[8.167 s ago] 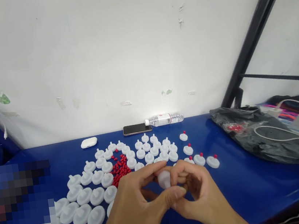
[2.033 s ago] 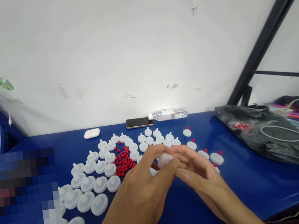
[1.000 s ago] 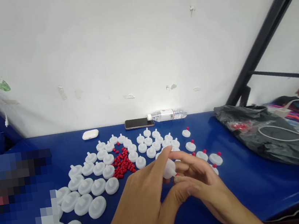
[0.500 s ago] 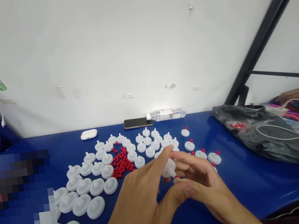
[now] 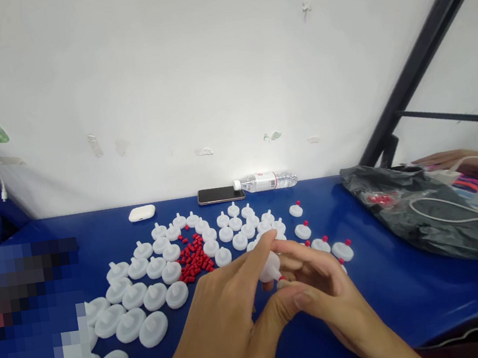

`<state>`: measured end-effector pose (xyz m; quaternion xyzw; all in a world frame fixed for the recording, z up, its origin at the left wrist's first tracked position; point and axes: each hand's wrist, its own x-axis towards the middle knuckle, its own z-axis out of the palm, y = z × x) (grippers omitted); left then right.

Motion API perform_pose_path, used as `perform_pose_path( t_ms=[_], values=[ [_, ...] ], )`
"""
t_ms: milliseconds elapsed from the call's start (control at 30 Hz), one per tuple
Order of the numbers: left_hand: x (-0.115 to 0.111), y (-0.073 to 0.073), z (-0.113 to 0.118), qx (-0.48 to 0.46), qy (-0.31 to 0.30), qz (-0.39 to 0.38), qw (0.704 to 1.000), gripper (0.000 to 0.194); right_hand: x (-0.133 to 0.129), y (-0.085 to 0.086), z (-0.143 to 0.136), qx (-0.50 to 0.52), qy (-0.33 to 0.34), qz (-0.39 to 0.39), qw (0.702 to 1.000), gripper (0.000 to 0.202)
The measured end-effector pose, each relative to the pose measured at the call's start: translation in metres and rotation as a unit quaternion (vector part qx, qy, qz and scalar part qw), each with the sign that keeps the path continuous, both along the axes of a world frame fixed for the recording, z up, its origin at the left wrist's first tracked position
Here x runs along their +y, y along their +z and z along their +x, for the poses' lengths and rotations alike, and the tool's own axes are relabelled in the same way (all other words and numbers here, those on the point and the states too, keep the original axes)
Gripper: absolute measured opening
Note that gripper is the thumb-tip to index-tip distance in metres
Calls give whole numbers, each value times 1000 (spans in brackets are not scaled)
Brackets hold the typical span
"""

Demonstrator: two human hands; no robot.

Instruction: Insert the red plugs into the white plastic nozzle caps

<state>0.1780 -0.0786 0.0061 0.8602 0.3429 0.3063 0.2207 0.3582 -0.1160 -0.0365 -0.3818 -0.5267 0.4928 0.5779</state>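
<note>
Between my two hands is a white disc piece [image 5: 270, 267] with a short stem and a red cap [image 5: 281, 279] at its tip. My left hand [image 5: 230, 309] is closed round the disc side. My right hand [image 5: 328, 290] has its fingers curled at the stem and cap; its thumb meets the left thumb. Several white discs with stems [image 5: 155, 296] stand on the blue table to the left, around a pile of small red caps [image 5: 195, 259]. More bare-stemmed discs [image 5: 235, 223] are behind my hands. Several discs with red caps [image 5: 303, 231] lie to the right.
A phone [image 5: 220, 195], a lying plastic bottle [image 5: 266, 181] and a white case [image 5: 142, 213] are along the wall on the blue table [image 5: 396, 299]. A dark plastic bag [image 5: 431, 236] with cables is at right. Another person's hand [image 5: 465, 158] is beyond it.
My hands have barely moved and still hold the white piece; less of its red cap shows. The other person's hand at right has reached further left.
</note>
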Motion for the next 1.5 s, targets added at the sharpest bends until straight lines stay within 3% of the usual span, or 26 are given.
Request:
perform_pose_path(
  t_ms=[567, 633, 700, 767, 833, 900, 1067, 1200, 1367, 1500],
  values=[
    [3, 1, 1, 9, -17, -18, 1000, 58, 3, -4, 1, -4, 10, 6, 1000, 54],
    [4, -1, 2, 18, -13, -23, 1000, 56, 3, -4, -1, -29, -5, 12, 1000, 52],
    [6, -8, 6, 33, 16, 12, 999, 50, 4, -4, -5, -107, -65, 39, 991, 44],
    [9, -19, 10, 51, 65, 87, 993, 47, 5, -3, -10, -235, -176, 108, 950, 40],
    [13, -32, 13, 75, 106, 159, 979, 49, 6, 0, -12, -346, -275, 189, 877, 41],
    [16, -43, 15, 118, 126, 191, 966, 51, 7, 5, -8, -396, -322, 221, 831, 40],
    [19, -49, 15, 255, 109, 160, 947, 47, 7, 27, 42, -403, -449, 139, 785, 45],
    [23, -46, 16, 288, 79, 137, 944, 40, 11, 35, 100, -402, -507, 19, 762, 41],
    [28, -45, 14, 284, 105, 132, 944, 51, 25, 19, 152, -514, -416, -111, 742, 40],
    [28, -42, 11, 299, 128, 114, 939, 45, 33, 0, 170, -563, -345, -134, 739, 34]
  ],
)
